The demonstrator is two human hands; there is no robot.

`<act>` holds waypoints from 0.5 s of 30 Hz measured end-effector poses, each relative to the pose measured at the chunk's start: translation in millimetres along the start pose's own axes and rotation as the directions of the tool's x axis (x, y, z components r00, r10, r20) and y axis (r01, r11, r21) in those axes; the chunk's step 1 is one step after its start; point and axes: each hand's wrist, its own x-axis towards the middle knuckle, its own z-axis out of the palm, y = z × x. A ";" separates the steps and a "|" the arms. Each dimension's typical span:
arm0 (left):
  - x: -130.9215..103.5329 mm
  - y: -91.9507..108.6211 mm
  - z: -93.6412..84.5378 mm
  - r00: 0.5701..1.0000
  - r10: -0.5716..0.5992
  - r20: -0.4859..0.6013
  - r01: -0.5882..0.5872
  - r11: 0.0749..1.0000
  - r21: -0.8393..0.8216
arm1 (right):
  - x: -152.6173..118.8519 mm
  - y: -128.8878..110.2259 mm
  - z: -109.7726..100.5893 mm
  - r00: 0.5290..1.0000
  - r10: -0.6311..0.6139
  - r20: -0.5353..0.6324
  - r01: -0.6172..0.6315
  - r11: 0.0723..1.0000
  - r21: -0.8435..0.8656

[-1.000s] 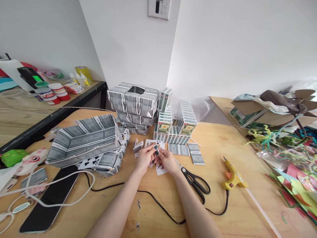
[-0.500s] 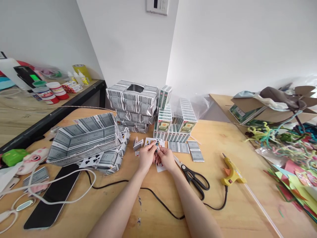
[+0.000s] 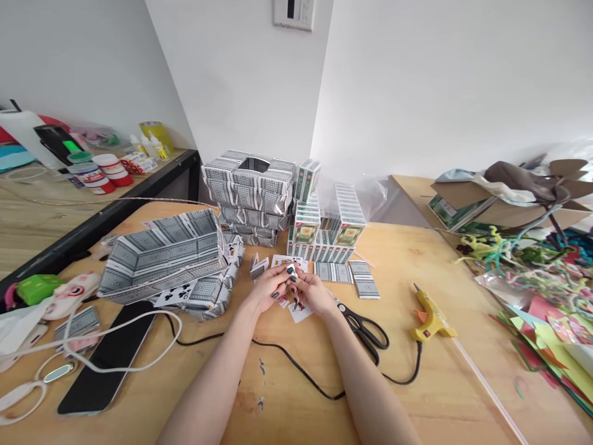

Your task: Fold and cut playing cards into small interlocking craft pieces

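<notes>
My left hand [image 3: 269,289] and my right hand [image 3: 314,294] meet over the table, fingertips pinched together. Between them shows a small white piece [image 3: 291,269], probably a playing card; the fingers cover most of it. Face-up playing cards [image 3: 302,313] lie just beneath the hands, and more [image 3: 288,261] lie behind them. A folded card [image 3: 259,266] stands left of my left hand. To the right lie patterned card strips [image 3: 364,281], face down. Black-handled scissors [image 3: 365,327] rest beside my right wrist, blades partly hidden.
A box made of cards [image 3: 162,259] sits at left, with a stack of similar boxes [image 3: 250,185] behind. Card packs [image 3: 349,232] are piled at the back. A yellow glue gun [image 3: 433,318] lies right, its black cable [image 3: 296,368] running under my arms. A phone [image 3: 109,358] lies left.
Both hands stay together, but the fingers have shifted and my left hand has turned, its fingers now curled further. The view has moved slightly. The cards beneath the hands show more.
</notes>
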 end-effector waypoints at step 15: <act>4.3 -4.7 -0.1 0.999 0.037 -0.038 -0.038 0.999 -0.026 | 2.3 2.8 7.7 0.998 -0.046 0.033 0.050 0.990 -0.131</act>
